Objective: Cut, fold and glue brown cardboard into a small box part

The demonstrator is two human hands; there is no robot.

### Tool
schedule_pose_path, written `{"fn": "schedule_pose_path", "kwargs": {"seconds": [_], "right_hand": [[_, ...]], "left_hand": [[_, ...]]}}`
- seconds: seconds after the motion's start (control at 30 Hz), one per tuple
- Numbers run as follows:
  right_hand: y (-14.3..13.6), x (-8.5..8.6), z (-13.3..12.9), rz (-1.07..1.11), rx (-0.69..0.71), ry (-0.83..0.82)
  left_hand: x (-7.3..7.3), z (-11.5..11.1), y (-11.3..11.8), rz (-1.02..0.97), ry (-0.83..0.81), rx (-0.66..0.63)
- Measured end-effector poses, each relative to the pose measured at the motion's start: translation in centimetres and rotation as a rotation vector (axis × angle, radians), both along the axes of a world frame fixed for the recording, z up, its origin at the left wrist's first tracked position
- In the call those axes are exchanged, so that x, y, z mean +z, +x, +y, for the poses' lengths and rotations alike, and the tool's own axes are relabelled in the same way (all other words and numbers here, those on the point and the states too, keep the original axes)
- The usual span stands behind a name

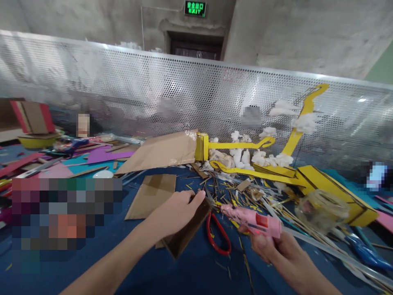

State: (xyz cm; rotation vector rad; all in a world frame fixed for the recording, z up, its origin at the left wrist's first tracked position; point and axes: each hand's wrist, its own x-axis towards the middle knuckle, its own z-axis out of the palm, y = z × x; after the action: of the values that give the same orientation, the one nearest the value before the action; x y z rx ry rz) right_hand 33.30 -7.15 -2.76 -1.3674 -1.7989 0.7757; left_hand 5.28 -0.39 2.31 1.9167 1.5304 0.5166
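My left hand (pixel 176 211) is closed on a dark brown cardboard piece (pixel 186 231), tilted above the blue table. In my right hand (pixel 273 248) is a pink glue gun (pixel 251 221), its nozzle pointing left toward the upper right edge of that piece. A clear glue stick (pixel 325 246) runs out of the gun's back end. Red-handled scissors (pixel 219 237) lie between my hands. Behind my left hand a flat cardboard sheet (pixel 153 192) rests on the table.
Beyond are a large cardboard sheet (pixel 162 149), yellow strips (pixel 239 145), white fluffy clumps (pixel 242 157) and thin scraps (pixel 227 184). A tape roll (pixel 322 209) and yellow box (pixel 337 194) stand right. Coloured sheets (pixel 107 155) lie left. A perforated metal panel (pixel 196 90) borders the table.
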Motion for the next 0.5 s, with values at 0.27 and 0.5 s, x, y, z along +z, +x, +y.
{"fn": "schedule_pose_path", "kwargs": {"seconds": [0.27, 0.5], "right_hand": [[-0.26, -0.54, 0.1, -0.021, -0.027, -0.038], [0.46, -0.8, -0.07, -0.09, -0.098, -0.015]], "left_hand": [[0.15, -0.16, 0.11, 0.008, -0.006, -0.004], [0.38, -0.18, 0.15, 0.009, -0.05, 0.015]]}}
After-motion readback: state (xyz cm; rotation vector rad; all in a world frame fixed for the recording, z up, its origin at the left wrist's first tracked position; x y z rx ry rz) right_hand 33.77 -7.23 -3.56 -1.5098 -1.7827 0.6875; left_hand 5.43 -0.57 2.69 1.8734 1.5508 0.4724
